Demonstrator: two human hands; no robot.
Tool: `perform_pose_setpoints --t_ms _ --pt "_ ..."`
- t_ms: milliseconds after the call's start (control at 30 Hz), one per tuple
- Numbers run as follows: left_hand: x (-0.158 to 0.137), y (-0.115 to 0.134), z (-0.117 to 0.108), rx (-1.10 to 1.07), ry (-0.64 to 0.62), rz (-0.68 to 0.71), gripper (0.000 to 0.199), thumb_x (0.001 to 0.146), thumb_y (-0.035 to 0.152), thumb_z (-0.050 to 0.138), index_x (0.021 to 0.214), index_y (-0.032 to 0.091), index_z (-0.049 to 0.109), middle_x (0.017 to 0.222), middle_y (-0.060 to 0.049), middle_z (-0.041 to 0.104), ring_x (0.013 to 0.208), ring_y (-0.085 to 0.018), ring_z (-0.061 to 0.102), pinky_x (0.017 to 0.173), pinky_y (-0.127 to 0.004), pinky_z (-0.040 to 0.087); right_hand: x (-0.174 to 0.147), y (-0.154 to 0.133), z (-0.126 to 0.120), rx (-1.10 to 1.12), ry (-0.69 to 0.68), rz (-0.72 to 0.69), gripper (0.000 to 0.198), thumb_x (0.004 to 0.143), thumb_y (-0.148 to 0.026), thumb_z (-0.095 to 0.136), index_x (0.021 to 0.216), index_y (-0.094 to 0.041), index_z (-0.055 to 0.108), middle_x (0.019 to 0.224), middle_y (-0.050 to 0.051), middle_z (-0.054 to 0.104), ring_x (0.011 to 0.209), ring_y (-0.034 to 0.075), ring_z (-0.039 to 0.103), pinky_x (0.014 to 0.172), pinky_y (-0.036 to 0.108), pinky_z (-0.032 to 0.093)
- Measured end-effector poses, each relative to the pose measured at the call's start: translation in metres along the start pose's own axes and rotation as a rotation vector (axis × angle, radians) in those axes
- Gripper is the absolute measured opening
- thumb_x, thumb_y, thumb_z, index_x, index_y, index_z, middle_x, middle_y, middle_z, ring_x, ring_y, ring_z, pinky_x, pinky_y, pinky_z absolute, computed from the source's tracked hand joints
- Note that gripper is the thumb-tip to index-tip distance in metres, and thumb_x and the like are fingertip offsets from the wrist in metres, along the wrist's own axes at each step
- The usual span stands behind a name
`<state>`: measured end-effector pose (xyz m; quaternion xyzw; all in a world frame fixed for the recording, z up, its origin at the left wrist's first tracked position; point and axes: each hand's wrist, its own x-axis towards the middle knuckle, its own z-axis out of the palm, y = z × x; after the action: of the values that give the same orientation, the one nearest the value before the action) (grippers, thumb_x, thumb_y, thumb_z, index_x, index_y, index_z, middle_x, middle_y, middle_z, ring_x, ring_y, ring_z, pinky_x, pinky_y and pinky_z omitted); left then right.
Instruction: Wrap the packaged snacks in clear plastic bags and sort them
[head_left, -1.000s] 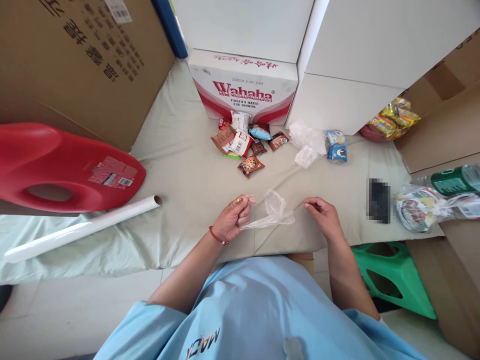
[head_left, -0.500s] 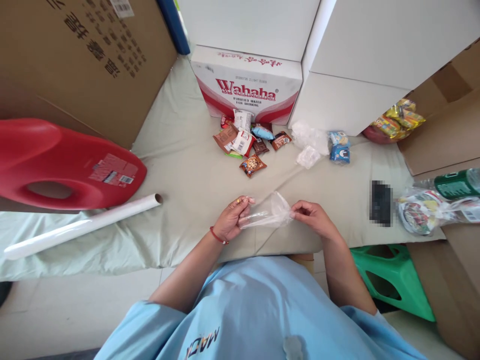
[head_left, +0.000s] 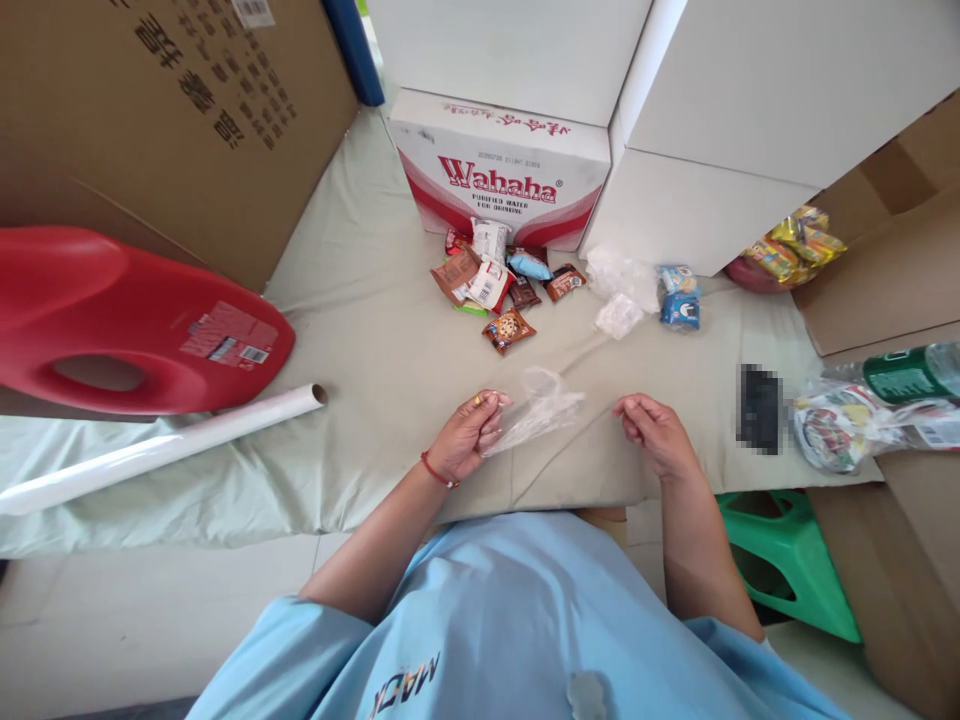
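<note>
Between thumb and fingers, my left hand [head_left: 469,435] pinches one end of a clear plastic bag [head_left: 540,410]. The bag's loose end sticks out to the right over the cloth, crumpled. My right hand [head_left: 654,430] is apart from the bag, its fingers curled together with nothing seen in them. Beyond the hands lies a pile of small wrapped snacks [head_left: 491,285], with a brown cookie packet [head_left: 508,330] nearest to me. Right of the pile are crumpled clear plastic bags [head_left: 621,285] and two blue snack packets [head_left: 680,310].
A Wahaha carton [head_left: 502,175] stands behind the snacks. On the left are a red jug [head_left: 150,340] and a white roll [head_left: 172,445]. To the right lie a pixelated dark object [head_left: 759,410], bagged goods [head_left: 832,425] and a bottle [head_left: 911,375]. A green stool [head_left: 802,570] sits below.
My right hand has let go of the bag and moved to the right. The bag's free end has sprung back and crumpled, while my left hand keeps its hold.
</note>
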<state>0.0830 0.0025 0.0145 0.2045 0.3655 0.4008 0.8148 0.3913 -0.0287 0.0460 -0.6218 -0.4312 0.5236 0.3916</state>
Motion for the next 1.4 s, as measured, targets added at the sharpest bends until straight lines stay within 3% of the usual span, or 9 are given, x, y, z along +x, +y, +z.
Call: perform_pose_setpoints --t_ms 167,333,533,667,833,1067,1133,1233,1400 --pt "-0.002 -0.002 0.007 0.028 -0.023 0.005 0.043 0.077 0.049 0.086 0.096 0.015 0.069 0.055 0.011 0.038 0.041 -0.001 0.022 0.038 -0.014 0.016 0.004 0.000 0.036 -0.134 -0.073 0.003 0.047 0.082 -0.062 0.071 0.108 -0.022 0.070 0.086 0.002 0.068 0.063 0.013 0.051 0.054 0.025 0.041" --pt "-0.004 -0.004 0.012 0.064 0.086 0.143 0.044 0.073 0.051 0.088 0.092 0.016 0.070 0.056 0.010 0.040 0.043 -0.002 0.028 0.041 -0.015 0.021 0.010 -0.001 0.072 -0.069 -0.023 -0.131 0.033 0.080 -0.053 0.075 0.087 -0.022 0.066 0.077 0.001 0.063 0.067 0.014 0.054 0.062 0.026 0.044" --pt "0.000 0.007 -0.001 -0.072 0.304 0.356 0.038 0.074 0.047 0.089 0.088 0.020 0.066 0.060 0.008 0.046 0.047 -0.004 0.037 0.044 -0.015 0.029 0.004 0.001 0.062 0.094 0.123 -0.144 0.032 0.083 -0.054 0.072 0.088 -0.024 0.060 0.068 -0.004 0.051 0.052 0.011 0.035 0.048 0.026 0.030" --pt "0.002 0.010 -0.009 0.050 0.387 0.406 0.027 0.077 0.039 0.084 0.083 0.018 0.067 0.074 0.002 0.059 0.065 -0.008 0.051 0.057 -0.016 0.041 -0.004 0.012 0.050 0.126 0.162 -0.159 0.032 0.081 -0.052 0.075 0.085 -0.024 0.060 0.076 -0.001 0.057 0.060 0.012 0.046 0.057 0.026 0.041" --pt "-0.003 0.023 -0.011 0.510 0.333 0.385 0.043 0.060 0.005 0.076 0.101 0.019 0.075 0.112 -0.006 0.067 0.105 -0.019 0.060 0.088 -0.025 0.049 -0.015 0.017 0.037 0.138 0.096 -0.252 0.031 0.085 -0.050 0.072 0.079 -0.024 0.057 0.112 0.008 0.070 0.106 0.024 0.064 0.093 0.040 0.052" --pt "-0.008 0.028 0.037 1.372 0.055 0.608 0.075 0.069 0.030 0.080 0.139 0.020 0.057 0.151 -0.018 0.051 0.147 -0.041 0.038 0.124 -0.061 0.018 -0.018 0.006 0.039 0.290 -0.091 -0.245 0.023 0.084 -0.040 0.078 0.077 -0.024 0.063 0.122 0.007 0.074 0.119 0.026 0.066 0.110 0.050 0.047" --pt "0.000 0.022 0.049 1.535 0.092 0.631 0.059 0.076 0.030 0.074 0.132 0.020 0.061 0.142 -0.017 0.059 0.143 -0.039 0.043 0.123 -0.061 0.019 -0.018 0.005 0.042 0.312 -0.130 -0.251 0.020 0.084 -0.038 0.078 0.078 -0.024 0.065 0.120 0.007 0.074 0.118 0.025 0.067 0.110 0.048 0.047" --pt "0.018 0.016 0.050 1.474 0.183 0.559 0.019 0.087 0.027 0.057 0.100 0.020 0.068 0.099 -0.009 0.072 0.105 -0.028 0.064 0.103 -0.046 0.044 -0.019 0.009 0.041 0.333 -0.092 -0.234 0.018 0.082 -0.036 0.078 0.076 -0.025 0.065 0.112 0.005 0.076 0.110 0.023 0.069 0.103 0.043 0.052" --pt "0.038 0.009 0.023 1.043 0.395 0.448 0.021 0.095 0.037 0.047 0.085 0.022 0.057 0.064 0.004 0.051 0.060 -0.015 0.050 0.062 -0.027 0.042 -0.019 0.028 0.010 0.188 0.081 -0.028 0.030 0.080 -0.048 0.074 0.075 -0.024 0.058 0.096 0.004 0.074 0.081 0.020 0.069 0.085 0.040 0.058"
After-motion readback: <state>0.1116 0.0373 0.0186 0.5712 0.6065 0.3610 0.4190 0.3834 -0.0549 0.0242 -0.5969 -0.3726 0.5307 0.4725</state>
